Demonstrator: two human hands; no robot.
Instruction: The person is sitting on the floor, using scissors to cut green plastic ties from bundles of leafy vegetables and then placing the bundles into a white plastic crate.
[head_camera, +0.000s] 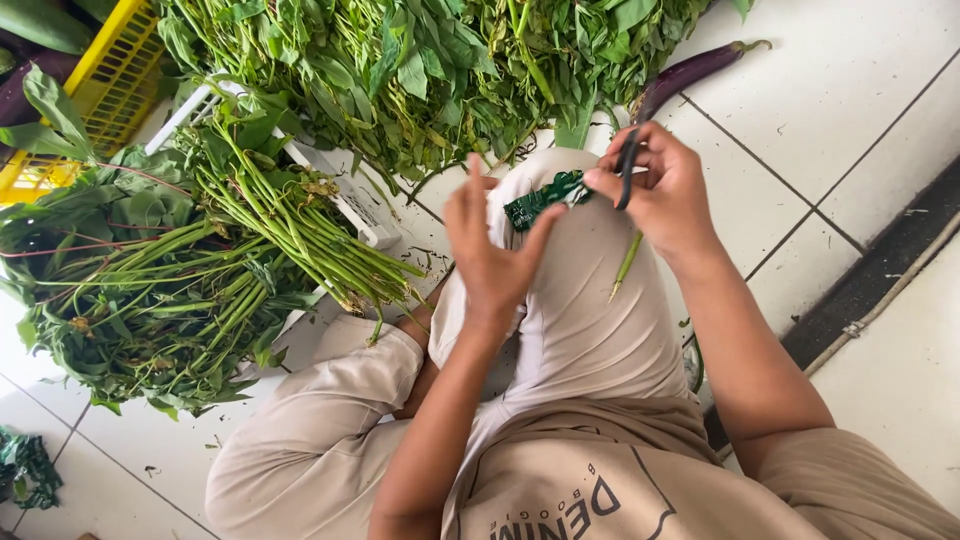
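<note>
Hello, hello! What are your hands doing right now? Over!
Left hand and right hand both pinch a green strip above the knee. Right hand also holds dark scissors. Leafy stalks lie left, apart. Nothing in the way.

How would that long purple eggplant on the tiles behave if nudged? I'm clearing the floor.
The eggplant looks round and slim, so it may roll on the smooth tile floor. Its glossy skin suggests a slippery grip, and it seems firm, not floppy.

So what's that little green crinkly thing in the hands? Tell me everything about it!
The green strip is small, dark green, crumpled and shiny, like plastic tape or ribbon, with pale flecks. It stretches sideways above a beige-trousered knee. The left hand pinches one end; the right hand, also holding scissors, grips the other.
</note>
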